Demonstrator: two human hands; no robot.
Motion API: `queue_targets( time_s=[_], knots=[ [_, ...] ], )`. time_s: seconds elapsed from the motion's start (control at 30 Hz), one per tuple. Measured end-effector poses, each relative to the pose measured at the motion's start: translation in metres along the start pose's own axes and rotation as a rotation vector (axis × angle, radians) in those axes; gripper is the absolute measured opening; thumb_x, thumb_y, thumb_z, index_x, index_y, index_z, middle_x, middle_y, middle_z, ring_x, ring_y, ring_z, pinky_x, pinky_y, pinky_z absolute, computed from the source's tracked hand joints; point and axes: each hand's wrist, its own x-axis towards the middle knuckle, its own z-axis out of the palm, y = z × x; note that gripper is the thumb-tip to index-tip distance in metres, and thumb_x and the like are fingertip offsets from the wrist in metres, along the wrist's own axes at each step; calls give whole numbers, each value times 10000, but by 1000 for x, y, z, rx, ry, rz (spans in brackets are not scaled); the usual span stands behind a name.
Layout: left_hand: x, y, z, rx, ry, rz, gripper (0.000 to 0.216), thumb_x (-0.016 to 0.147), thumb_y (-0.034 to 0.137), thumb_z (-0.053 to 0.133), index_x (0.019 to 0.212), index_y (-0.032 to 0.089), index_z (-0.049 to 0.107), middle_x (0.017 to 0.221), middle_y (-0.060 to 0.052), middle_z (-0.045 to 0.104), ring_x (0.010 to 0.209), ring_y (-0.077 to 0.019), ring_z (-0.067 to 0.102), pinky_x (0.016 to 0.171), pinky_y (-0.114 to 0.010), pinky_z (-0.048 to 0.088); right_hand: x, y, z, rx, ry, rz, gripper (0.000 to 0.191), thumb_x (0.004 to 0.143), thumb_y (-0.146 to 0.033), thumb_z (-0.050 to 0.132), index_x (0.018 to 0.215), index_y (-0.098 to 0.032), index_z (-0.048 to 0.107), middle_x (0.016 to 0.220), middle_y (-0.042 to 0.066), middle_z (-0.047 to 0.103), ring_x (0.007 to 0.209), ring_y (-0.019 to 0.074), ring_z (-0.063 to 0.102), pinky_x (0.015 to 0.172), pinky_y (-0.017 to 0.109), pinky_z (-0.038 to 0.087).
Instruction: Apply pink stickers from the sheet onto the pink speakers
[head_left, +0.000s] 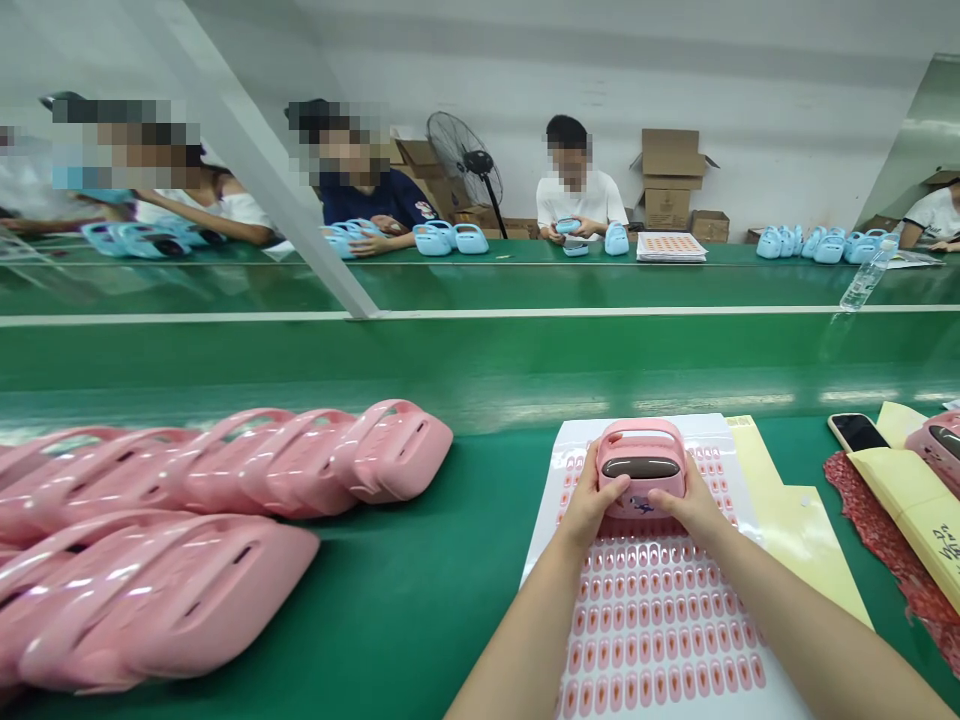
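Between both hands is a pink plastic housing (639, 492) with a loop handle at its top, a dark oval window and a small printed figure on its front. My left hand (590, 500) grips its left side, thumb pressed on the front below the window. Round the right side my right hand (694, 498) is closed, its thumb also on the front. Beneath lies a white sheet (541, 545) of small pink oval stickers (637, 640), each with an orange-red mark; yellowish backing paper (795, 545) shows to its right.
Rows of pink housings (225, 590) lie at left. At right are a phone (859, 432), a yellow paper (911, 500), red crumpled material (870, 520) and another pink housing (937, 445). Across a raised green divider (480, 350), several people handle blue housings (471, 240); a bottle (868, 278) stands tilted.
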Motion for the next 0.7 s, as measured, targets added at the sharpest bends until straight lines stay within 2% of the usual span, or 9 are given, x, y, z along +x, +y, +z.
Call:
queue_targets(
  time_s=[0.13, 0.37, 0.6, 0.7],
  knots=[
    [-3, 3, 3, 28, -43, -17, 743, 519, 378, 782, 1178, 245, 465, 1097, -62, 544, 1061, -271, 495, 908, -348, 398, -1, -4, 2, -19, 23, -68, 651, 518, -394, 802, 1061, -214, 491, 1032, 54, 609, 983, 234, 566, 868, 371, 436],
    [-4, 6, 9, 44, 7, 24, 686, 514, 382, 787, 1119, 228, 505, 1078, -58, 551, 1046, -267, 504, 887, -337, 409, 0, -5, 3, 16, 39, -45, 677, 495, -383, 815, 1063, -216, 487, 1021, 48, 614, 980, 233, 572, 862, 361, 443],
    [-6, 11, 13, 41, -9, 40, 627, 535, 340, 780, 1085, 223, 503, 1038, -46, 567, 992, -247, 534, 857, -334, 432, 2, -7, -1, -43, -5, -2, 613, 551, -368, 787, 1066, -224, 486, 1024, 42, 625, 974, 229, 580, 871, 371, 445],
    [-6, 12, 14, 42, -8, 44, 597, 541, 311, 774, 1067, 217, 507, 1021, -39, 568, 983, -241, 533, 860, -333, 428, 1, -10, 0, -11, -12, -30, 572, 572, -369, 773, 1055, -228, 500, 1023, 39, 630, 974, 233, 583, 865, 373, 453]
  ],
)
